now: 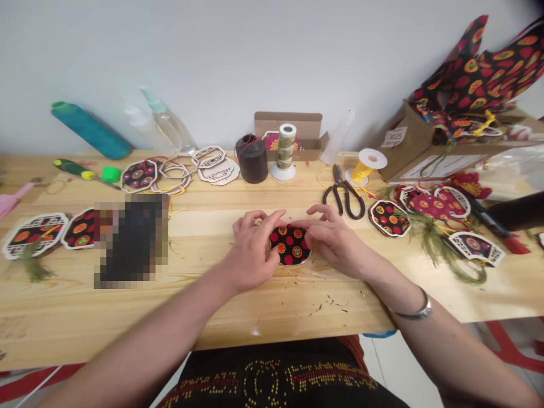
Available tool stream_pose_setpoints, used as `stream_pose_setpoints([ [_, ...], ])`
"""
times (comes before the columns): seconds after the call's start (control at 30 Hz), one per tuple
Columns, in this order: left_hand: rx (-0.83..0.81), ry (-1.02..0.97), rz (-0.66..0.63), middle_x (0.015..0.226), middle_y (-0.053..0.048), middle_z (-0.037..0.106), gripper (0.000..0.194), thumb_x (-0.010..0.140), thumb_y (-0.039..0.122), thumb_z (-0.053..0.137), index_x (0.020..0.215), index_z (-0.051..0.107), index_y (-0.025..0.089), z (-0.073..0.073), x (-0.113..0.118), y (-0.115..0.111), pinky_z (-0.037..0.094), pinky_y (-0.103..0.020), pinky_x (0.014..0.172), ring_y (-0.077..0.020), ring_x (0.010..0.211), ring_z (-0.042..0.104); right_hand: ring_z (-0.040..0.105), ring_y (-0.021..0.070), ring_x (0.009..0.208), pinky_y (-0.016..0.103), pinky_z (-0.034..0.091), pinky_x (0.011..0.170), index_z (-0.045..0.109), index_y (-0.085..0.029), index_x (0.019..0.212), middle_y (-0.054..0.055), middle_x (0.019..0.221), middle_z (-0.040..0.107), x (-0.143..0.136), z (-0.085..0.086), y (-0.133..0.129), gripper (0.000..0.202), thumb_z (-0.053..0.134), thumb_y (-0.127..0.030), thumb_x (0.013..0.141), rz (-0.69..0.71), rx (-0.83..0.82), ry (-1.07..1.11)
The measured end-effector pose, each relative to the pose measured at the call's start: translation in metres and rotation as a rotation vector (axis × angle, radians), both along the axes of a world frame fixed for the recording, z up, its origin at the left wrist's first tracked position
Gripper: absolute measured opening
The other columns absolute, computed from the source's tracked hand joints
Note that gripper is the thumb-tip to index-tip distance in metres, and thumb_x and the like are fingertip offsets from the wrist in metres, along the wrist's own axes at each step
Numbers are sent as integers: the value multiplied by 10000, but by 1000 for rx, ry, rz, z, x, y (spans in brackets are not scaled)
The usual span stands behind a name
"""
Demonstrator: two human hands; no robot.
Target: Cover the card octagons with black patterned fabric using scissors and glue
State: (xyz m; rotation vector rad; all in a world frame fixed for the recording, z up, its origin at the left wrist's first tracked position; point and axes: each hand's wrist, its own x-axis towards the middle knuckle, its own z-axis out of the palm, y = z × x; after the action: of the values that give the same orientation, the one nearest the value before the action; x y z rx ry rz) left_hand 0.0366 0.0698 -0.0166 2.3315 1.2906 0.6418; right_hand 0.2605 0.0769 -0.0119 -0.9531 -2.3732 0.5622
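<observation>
In front of me on the wooden table lies a small fabric-covered piece (294, 245), black with red dots and orange-green flower motifs, with a thin pale edge showing at the bottom. My left hand (255, 252) grips its left side, thumb on the face and fingers curled over the far edge. On the right side, the bent fingers of my right hand (334, 241) pinch the rim. The fingertips hide both side edges. Black-handled scissors (345, 195) lie beyond my right hand, beside a spool of yellow cord (364, 168).
A black thread cone (251, 160) and a patterned roll (287, 144) stand at the back. Finished-looking ornaments (390, 219) with green tassels lie at right, before a cardboard box (408, 139) of fabric. At left are wooden frames (219, 170), bottles (170, 127) and a teal thread cone (93, 131).
</observation>
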Motion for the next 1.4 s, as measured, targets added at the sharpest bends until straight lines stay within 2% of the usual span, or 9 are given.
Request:
stream_pose_setpoints([
  [0.13,8,18,-14,1218,-66,664,699,720,76,511,1395,362,181,-2,0,0,278,-494,1008,-290,1170,403,388,256,1192,476,423,983,558,-198,731,32,1227,650,-2,-3,0,276,450,49,792,-2,7,-55],
  [0.33,82,-59,90,1097,-61,707,592,727,60,489,1308,460,169,-2,0,1,296,-499,1006,-287,1141,437,468,242,1077,411,478,866,578,-198,710,64,953,701,8,-4,6,318,422,78,737,-119,98,93],
  [0.5,54,-17,64,1087,-56,712,596,732,55,483,1314,459,179,-2,1,1,285,-508,1003,-285,1143,447,495,244,1067,414,466,865,535,-205,621,44,893,695,10,1,5,330,406,96,666,-61,24,53],
  [0.67,81,-28,117,1039,-50,708,570,743,57,491,1295,478,199,-3,0,0,288,-498,1001,-287,1138,467,501,247,1039,413,471,828,533,-210,628,47,821,679,13,1,5,330,400,90,665,-118,65,75],
  [0.83,67,4,93,1023,-55,698,573,745,82,512,1303,471,205,-4,0,1,290,-498,986,-292,1120,467,504,249,1071,403,467,825,515,-213,626,38,820,680,13,4,4,324,400,89,650,-30,10,71],
  [1.0,83,-25,107,983,-52,685,555,744,75,504,1284,478,200,-2,-1,1,292,-496,986,-287,1099,468,514,249,1045,402,453,816,503,-210,615,32,741,666,13,7,3,324,396,95,633,-56,31,83],
  [1.17,27,-4,23,1021,-71,654,574,762,153,546,1323,437,196,1,0,-1,290,-504,981,-299,1113,444,524,230,1049,358,461,793,514,-206,607,17,709,646,13,12,2,320,391,86,651,65,-64,87],
  [1.27,-9,57,-5,1096,-102,607,612,743,173,557,1340,420,175,3,-1,-1,296,-502,968,-314,1123,422,533,230,1045,360,459,797,514,-201,593,22,683,615,14,13,2,310,396,80,647,46,-76,71],
  [1.4,20,5,-5,1055,-76,585,629,732,139,537,1344,404,191,5,-3,0,288,-483,984,-286,1082,435,526,224,1038,367,453,816,517,-202,598,19,671,621,15,14,2,316,385,83,626,42,-70,133],
])
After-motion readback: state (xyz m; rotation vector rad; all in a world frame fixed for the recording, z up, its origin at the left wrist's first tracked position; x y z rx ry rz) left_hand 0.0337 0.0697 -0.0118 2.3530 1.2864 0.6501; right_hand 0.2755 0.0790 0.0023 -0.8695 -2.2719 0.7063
